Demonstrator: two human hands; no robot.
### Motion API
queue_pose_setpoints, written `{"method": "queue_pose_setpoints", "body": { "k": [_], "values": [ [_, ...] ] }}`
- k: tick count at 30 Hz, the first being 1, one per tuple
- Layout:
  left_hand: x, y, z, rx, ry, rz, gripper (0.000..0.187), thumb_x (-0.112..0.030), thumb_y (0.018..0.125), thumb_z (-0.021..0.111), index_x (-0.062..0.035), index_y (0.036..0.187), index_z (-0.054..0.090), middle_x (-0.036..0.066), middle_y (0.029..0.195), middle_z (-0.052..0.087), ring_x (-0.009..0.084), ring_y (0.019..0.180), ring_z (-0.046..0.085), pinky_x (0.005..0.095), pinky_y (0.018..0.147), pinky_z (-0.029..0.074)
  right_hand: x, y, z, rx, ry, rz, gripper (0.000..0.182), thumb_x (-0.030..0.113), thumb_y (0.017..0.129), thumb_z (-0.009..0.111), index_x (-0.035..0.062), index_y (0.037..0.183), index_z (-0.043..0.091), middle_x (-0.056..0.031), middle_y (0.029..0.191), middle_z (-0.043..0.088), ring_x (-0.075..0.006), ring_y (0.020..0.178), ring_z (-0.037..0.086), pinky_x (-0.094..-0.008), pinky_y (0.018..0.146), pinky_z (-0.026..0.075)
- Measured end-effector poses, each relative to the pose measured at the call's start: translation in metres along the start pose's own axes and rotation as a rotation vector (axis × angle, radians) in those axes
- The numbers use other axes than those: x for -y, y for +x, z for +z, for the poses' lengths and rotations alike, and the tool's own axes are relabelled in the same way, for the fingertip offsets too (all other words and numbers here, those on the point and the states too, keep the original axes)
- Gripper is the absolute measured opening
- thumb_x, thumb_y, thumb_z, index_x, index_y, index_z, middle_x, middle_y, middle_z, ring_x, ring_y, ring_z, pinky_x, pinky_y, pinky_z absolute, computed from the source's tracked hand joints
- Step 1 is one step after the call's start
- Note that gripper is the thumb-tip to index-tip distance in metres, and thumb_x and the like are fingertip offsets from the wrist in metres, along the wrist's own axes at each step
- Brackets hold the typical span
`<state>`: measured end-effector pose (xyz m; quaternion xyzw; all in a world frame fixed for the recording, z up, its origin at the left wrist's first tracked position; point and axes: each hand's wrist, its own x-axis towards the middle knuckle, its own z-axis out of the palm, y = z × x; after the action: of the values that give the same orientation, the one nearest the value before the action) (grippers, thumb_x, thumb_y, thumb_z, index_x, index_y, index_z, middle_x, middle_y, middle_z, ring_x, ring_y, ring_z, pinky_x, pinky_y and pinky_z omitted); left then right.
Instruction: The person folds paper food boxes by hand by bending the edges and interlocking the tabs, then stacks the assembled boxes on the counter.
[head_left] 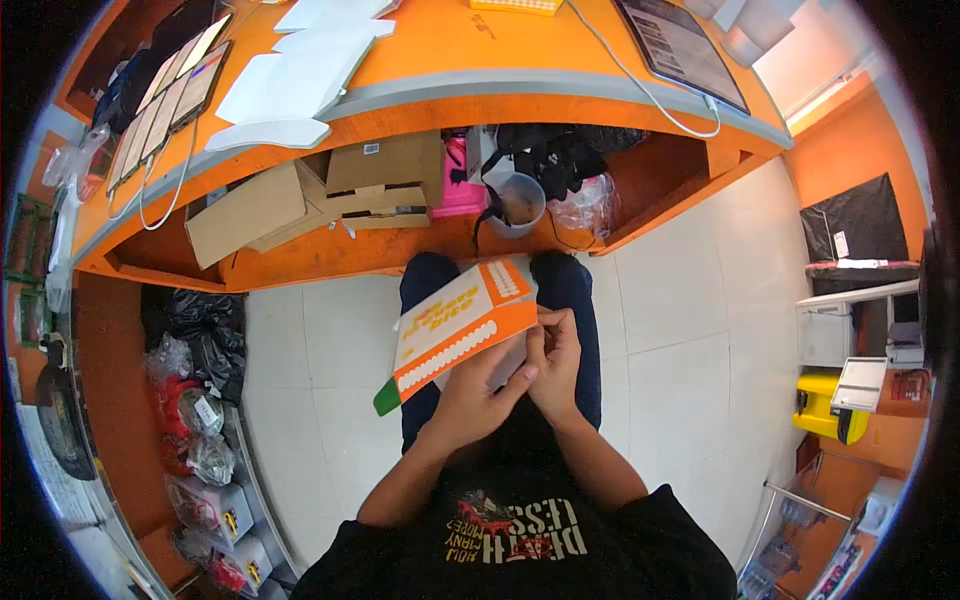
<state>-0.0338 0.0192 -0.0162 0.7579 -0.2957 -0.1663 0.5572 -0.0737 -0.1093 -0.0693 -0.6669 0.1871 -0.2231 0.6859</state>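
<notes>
A printed cardboard box [455,315], orange and white with yellow lettering and a green end flap, is held tilted above my lap. My left hand [480,397] is under its near side, with the fingers partly hidden behind the card and the thumb pointing right. At the box's right end, my right hand [555,365] has its fingers bent and pinched on the edge of the card. The two hands are close together, almost touching. What lies inside the box is hidden from me.
Ahead is an orange desk [430,55] with white flat box blanks [290,85], a tablet [685,50] and its cable. Its shelf holds brown cardboard boxes [385,175], a clear plastic cup [517,205] and black bags. Wrapped goods [205,430] stand at left, a yellow object [830,405] at right.
</notes>
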Motion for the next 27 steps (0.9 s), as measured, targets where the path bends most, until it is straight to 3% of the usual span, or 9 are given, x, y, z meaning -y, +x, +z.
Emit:
{"method": "queue_pose_setpoints", "body": {
  "k": [4, 7, 12, 15, 16, 19, 22, 25, 27],
  "values": [
    [-0.010, -0.016, -0.003, -0.180, 0.207, 0.184, 0.027, -0.007, 0.084, 0.069, 0.0008, 0.110, 0.067, 0.020, 0.120, 0.064, 0.0342, 0.120, 0.057, 0.0381, 0.101, 0.043, -0.034, 0.008, -0.015, -0.167, 0.105, 0.134, 0.003, 0.005, 0.101, 0.048, 0.0028, 0.100, 0.047, -0.0168, 0.114, 0.063, -0.0127, 0.088, 0.058, -0.0274, 0.076, 0.049],
    [-0.019, -0.011, -0.017, -0.484, 0.415, 0.180, 0.029, -0.005, 0.087, 0.065, 0.0014, 0.115, 0.064, 0.020, 0.122, 0.061, 0.0350, 0.121, 0.054, 0.0390, 0.101, 0.042, -0.023, 0.010, -0.019, -0.195, 0.228, 0.155, 0.006, 0.012, 0.103, 0.050, 0.0072, 0.100, 0.048, -0.0054, 0.099, 0.058, -0.0103, 0.089, 0.056, -0.0256, 0.078, 0.049],
    [0.009, 0.001, -0.011, -0.429, -0.574, -0.174, 0.056, 0.006, 0.092, 0.052, 0.0048, 0.144, 0.032, 0.016, 0.131, 0.054, 0.0220, 0.124, 0.050, 0.0346, 0.103, 0.041, -0.031, 0.001, -0.017, -0.110, 0.341, 0.188, 0.014, 0.012, 0.100, 0.056, 0.0042, 0.110, 0.050, -0.0088, 0.113, 0.059, -0.0157, 0.103, 0.057, -0.0321, 0.092, 0.048],
    [0.025, 0.001, -0.014, -0.397, -0.419, -0.141, 0.052, 0.008, 0.093, 0.046, 0.0055, 0.144, 0.033, 0.017, 0.129, 0.055, 0.0200, 0.120, 0.053, 0.0334, 0.101, 0.043, -0.047, -0.010, -0.021, -0.033, 0.014, -0.049, 0.030, 0.013, 0.098, 0.057, 0.0031, 0.125, 0.048, -0.0150, 0.126, 0.057, -0.0206, 0.111, 0.057, -0.0324, 0.095, 0.046],
    [0.017, 0.002, -0.019, -0.345, -0.256, -0.143, 0.051, 0.011, 0.091, 0.042, 0.0064, 0.142, 0.036, 0.023, 0.128, 0.057, 0.0278, 0.116, 0.059, 0.0356, 0.099, 0.045, -0.053, -0.011, -0.025, 0.018, -0.152, -0.171, 0.052, 0.017, 0.093, 0.065, 0.0023, 0.137, 0.041, -0.0149, 0.133, 0.053, -0.0250, 0.121, 0.054, -0.0362, 0.103, 0.043],
    [0.019, 0.002, -0.015, -0.386, 0.335, 0.046, 0.051, 0.012, 0.087, 0.046, 0.0071, 0.138, 0.042, 0.028, 0.126, 0.057, 0.0383, 0.112, 0.061, 0.0386, 0.098, 0.047, -0.001, -0.012, -0.016, 0.113, 0.382, 0.158, 0.059, 0.019, 0.088, 0.073, 0.0021, 0.136, 0.044, -0.0119, 0.132, 0.055, -0.0243, 0.118, 0.056, -0.0389, 0.101, 0.044],
    [0.019, 0.004, -0.007, -0.375, 0.503, 0.120, 0.052, 0.013, 0.079, 0.053, 0.0064, 0.130, 0.051, 0.029, 0.128, 0.055, 0.0426, 0.112, 0.059, 0.0412, 0.094, 0.051, 0.040, -0.006, -0.014, 0.319, -0.576, -0.343, 0.050, 0.021, 0.089, 0.073, 0.0014, 0.130, 0.051, -0.0101, 0.126, 0.059, -0.0216, 0.114, 0.058, -0.0362, 0.097, 0.046],
    [0.019, 0.006, -0.002, -0.352, 0.575, 0.194, 0.052, 0.013, 0.076, 0.054, 0.0046, 0.127, 0.056, 0.027, 0.129, 0.055, 0.0406, 0.113, 0.060, 0.0410, 0.093, 0.052, 0.053, -0.005, -0.003, 0.296, 0.052, 0.158, 0.042, 0.022, 0.091, 0.071, 0.0010, 0.124, 0.057, -0.0083, 0.119, 0.061, -0.0187, 0.110, 0.058, -0.0342, 0.095, 0.047],
    [0.018, 0.007, -0.002, -0.330, 0.610, 0.250, 0.047, 0.012, 0.079, 0.054, 0.0048, 0.126, 0.057, 0.028, 0.130, 0.054, 0.0407, 0.114, 0.060, 0.0418, 0.093, 0.052, 0.051, -0.004, 0.009, 0.127, 0.331, 0.221, 0.039, 0.020, 0.092, 0.071, 0.0002, 0.123, 0.057, -0.0070, 0.117, 0.061, -0.0159, 0.107, 0.057, -0.0324, 0.094, 0.047]
  ]
}}
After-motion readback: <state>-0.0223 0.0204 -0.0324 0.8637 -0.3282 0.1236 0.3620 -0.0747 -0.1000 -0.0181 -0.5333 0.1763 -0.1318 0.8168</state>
